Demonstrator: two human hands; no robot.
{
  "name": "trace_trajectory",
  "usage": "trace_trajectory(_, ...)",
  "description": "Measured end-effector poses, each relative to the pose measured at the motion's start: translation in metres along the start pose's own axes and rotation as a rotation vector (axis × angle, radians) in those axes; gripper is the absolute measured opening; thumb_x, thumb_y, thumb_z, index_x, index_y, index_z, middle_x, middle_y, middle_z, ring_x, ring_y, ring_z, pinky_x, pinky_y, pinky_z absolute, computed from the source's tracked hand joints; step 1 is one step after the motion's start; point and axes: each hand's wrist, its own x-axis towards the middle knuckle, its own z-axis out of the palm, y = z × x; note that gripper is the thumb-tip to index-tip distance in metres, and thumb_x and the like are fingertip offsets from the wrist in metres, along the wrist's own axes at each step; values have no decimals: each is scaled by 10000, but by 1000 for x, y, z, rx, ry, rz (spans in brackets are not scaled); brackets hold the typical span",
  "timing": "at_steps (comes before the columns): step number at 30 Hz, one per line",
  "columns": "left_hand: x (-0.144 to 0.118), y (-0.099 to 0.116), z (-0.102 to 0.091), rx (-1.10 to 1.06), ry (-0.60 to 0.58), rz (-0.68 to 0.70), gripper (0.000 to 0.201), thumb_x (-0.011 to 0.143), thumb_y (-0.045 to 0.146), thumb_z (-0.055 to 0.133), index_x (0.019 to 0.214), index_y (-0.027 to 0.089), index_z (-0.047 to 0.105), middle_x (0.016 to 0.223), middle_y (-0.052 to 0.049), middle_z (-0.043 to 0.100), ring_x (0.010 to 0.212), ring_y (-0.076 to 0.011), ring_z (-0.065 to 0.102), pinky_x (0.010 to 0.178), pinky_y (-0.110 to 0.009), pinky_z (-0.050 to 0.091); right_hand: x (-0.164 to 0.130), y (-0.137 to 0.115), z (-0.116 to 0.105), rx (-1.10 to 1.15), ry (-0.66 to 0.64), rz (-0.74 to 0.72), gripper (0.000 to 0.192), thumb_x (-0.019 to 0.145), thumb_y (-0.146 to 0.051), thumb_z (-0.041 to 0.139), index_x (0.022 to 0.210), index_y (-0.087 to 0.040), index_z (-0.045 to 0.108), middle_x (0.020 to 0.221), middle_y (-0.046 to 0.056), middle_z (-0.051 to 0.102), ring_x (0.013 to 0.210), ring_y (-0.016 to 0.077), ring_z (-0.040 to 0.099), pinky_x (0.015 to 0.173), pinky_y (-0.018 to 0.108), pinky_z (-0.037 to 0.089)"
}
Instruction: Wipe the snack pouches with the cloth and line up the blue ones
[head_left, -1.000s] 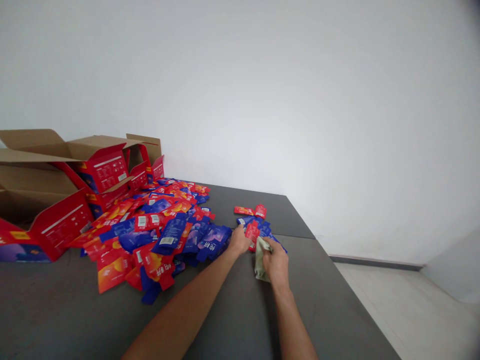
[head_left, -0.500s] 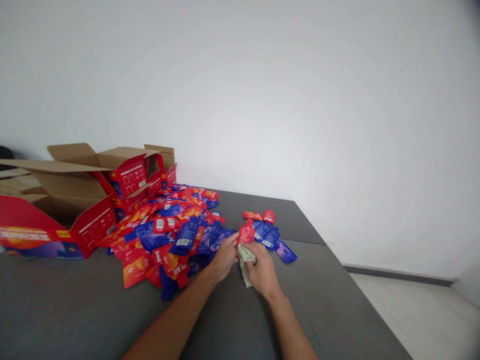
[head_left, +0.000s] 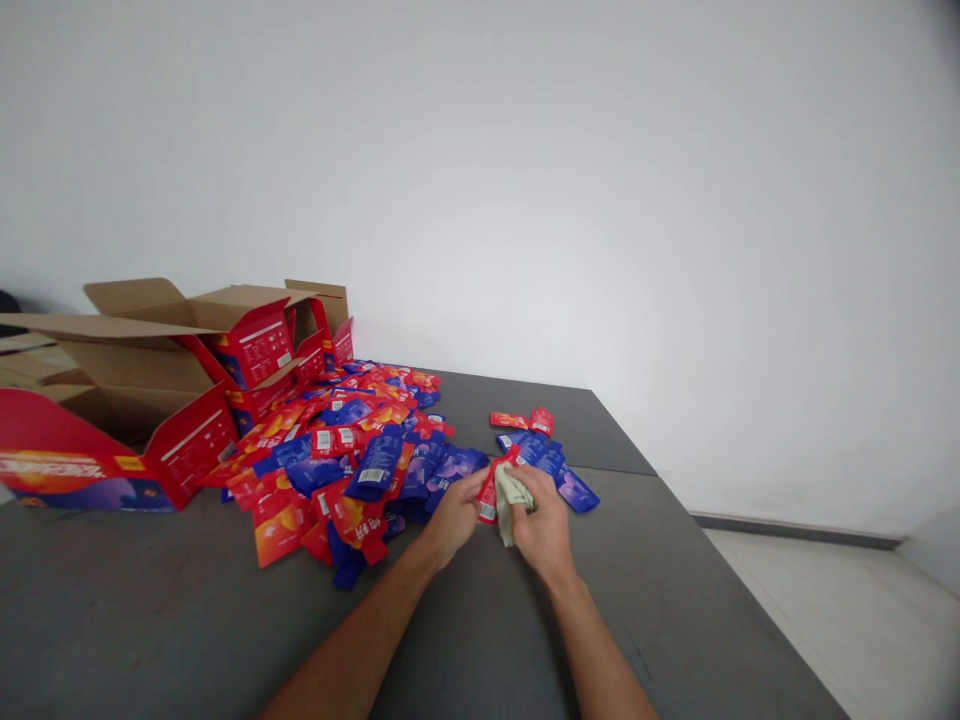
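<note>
"Why is the red pouch (head_left: 487, 499) held there, over the table (head_left: 637, 590) and between both hands?"

"My guess is access. The left hand (head_left: 453, 518) has its nine o'clock edge, which leaves the rest open to the pale cloth (head_left: 510, 500) that the right hand (head_left: 546, 528) bunches against its three o'clock side."

"And the pouches lying about?"

"A mixed heap (head_left: 375, 465) of red and blue spreads at ten o'clock from the hands, with open cartons (head_left: 193, 445) farther out that way. A smaller group (head_left: 550, 457) sits near, at one o'clock. The gap between the two looks deliberate, probably so they don't mix."

"How do the fingers stand?"

"The left ones are nearly closed, thumb included, pinching the pouch. The right ones curl in on the cloth, with little gap left, and its folds hang toward six o'clock."

"Do the right fingertips touch the pouch itself?"

"I can't tell; the cloth hides it."
</note>
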Motion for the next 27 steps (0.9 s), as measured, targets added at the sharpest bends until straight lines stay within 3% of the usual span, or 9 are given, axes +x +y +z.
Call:
trace_trajectory(4, 4, 2, -7, -31, 137, -4, 634, 634, 69, 552, 1244, 208, 657, 1166, -83, 710, 1070, -254, 647, 876, -364, 525, -5, -15, 9, 64, -166, -27, 526, 630, -23, 476, 1041, -243, 719, 1137, 62, 691, 1095, 229, 611, 995, 405, 484)
trace_trajectory(6, 5, 3, -8, -91, 194, -22, 649, 647, 90, 598, 1284, 208, 620, 1140, -92, 718, 1003, -249, 670, 809, -340, 536, -6, -19, 9, 91, -173, -20, 536, 618, -20, 474, 1036, -244, 723, 1124, 62, 697, 1076, 230, 621, 984, 404, 493)
trace_trajectory(12, 6, 3, -14, -186, 354, -23, 830, 594, 82, 616, 1398, 240, 481, 1172, -93, 699, 840, -199, 690, 676, -276, 518, -1, -14, 0, 150, 89, 154, 359, 739, -127, 526, 1043, -212, 697, 1143, 83, 684, 1099, 239, 607, 1013, 406, 460)
trace_trajectory(16, 8, 2, -16, -234, 343, -55, 745, 577, 80, 618, 1311, 194, 563, 1144, -93, 705, 832, -185, 680, 685, -268, 501, -1, -14, 3, 194, 78, 172, 278, 792, -195, 567, 1037, -210, 698, 1132, 85, 688, 1076, 237, 621, 987, 392, 478)
trace_trajectory(21, 8, -1, -8, -374, 323, -112, 285, 737, 321, 672, 945, 128, 698, 973, -91, 733, 927, -215, 671, 829, -315, 507, -7, -30, 12, 205, -40, 36, 401, 750, -108, 527, 1091, -235, 698, 1173, 78, 676, 1127, 237, 605, 1016, 409, 473)
trace_trajectory(24, 6, 1, -1, -427, 298, -168, 343, 797, 465, 643, 864, 132, 689, 896, -91, 733, 927, -242, 677, 851, -349, 513, -10, -37, 15, 181, -125, -36, 506, 702, -60, 505, 1129, -257, 692, 1184, 68, 675, 1157, 246, 589, 1038, 439, 461)
trace_trajectory(27, 4, 6, 2, -437, 266, -167, 307, 798, 415, 647, 915, 135, 696, 891, -80, 737, 929, -242, 681, 863, -346, 512, -9, -35, 14, 143, -105, -31, 497, 726, -63, 502, 1141, -262, 688, 1193, 64, 671, 1148, 239, 589, 1027, 430, 466)
